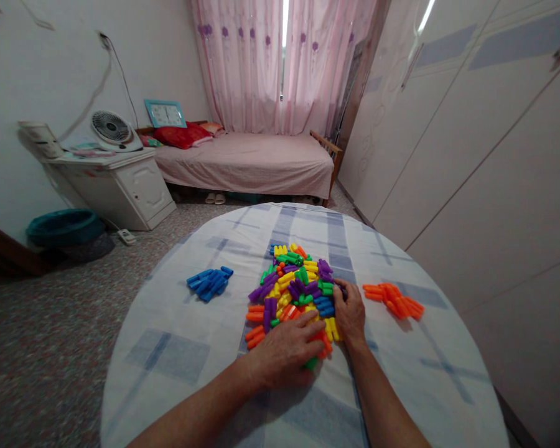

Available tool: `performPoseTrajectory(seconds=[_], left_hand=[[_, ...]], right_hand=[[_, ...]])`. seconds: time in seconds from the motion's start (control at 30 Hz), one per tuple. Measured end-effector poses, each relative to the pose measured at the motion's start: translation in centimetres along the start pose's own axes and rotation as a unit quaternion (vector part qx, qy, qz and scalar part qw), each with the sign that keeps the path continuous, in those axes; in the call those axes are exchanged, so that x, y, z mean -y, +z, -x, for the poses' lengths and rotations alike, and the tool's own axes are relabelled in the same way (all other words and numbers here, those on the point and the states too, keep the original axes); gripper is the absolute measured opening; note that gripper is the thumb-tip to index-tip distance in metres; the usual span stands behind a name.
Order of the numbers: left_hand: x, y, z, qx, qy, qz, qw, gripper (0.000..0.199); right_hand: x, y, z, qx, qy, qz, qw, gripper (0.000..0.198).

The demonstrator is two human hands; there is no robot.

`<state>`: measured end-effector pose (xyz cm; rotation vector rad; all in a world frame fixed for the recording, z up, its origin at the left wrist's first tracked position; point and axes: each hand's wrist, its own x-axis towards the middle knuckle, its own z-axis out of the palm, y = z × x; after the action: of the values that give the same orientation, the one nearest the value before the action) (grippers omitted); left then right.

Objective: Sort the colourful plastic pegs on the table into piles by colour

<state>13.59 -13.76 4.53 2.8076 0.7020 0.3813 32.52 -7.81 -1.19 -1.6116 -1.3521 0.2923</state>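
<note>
Plastic toy pieces (287,278) in purple, yellow, green, orange and blue lie in one mixed pile (296,290) on a pale cloth (448,348) with blue checks. Left of the pile, well apart from it, sits a group of blue pieces (208,284); right of it, also apart, lies a group of orange pieces (394,300). Each group shows just one colour, so the gaps probably serve to stop them mingling with the pile. The person's left hand (287,347) lies palm down over the pile's near edge, fingers loosely bent and a little spread; whether they grip anything underneath cannot be told. The right hand (350,312) curls against the pile's right side, its fingertips hidden, so its hold cannot be told either. Placed on two sides, the hands perhaps keep loose pieces from spreading.
</note>
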Motion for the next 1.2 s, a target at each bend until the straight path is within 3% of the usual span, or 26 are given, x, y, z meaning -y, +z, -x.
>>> performPoseTrajectory(seconds=[0.3,0.47,0.57,0.9,1.03,1.2], left_hand=[[0.3,1.8,-0.2,-0.032,0.011,0.001,0.999,0.038],[0.8,3.0,-0.5,-0.113,0.042,-0.022,0.993,0.016],[0.7,3.3,-0.7,-0.151,0.064,-0.037,0.986,0.013],[0.7,3.8,-0.9,-0.157,0.058,-0.012,0.986,0.017],[1.1,2.6,-0.6,-0.237,0.035,0.020,0.971,0.019],[3.0,0.6,0.2,-0.366,-0.051,0.073,0.926,0.015]], right_hand=[[0.2,-0.1,0.0,0.005,-0.002,0.002,1.000,0.033],[0.0,0.0,0.0,0.004,-0.011,-0.005,1.000,0.031],[-0.1,0.0,0.0,0.007,-0.009,-0.004,1.000,0.030],[-0.1,0.0,-0.1,0.010,-0.006,-0.005,1.000,0.030],[-0.1,0.0,0.0,0.009,-0.013,-0.006,1.000,0.029],[0.1,-0.1,0.0,0.010,-0.008,-0.002,1.000,0.031]])
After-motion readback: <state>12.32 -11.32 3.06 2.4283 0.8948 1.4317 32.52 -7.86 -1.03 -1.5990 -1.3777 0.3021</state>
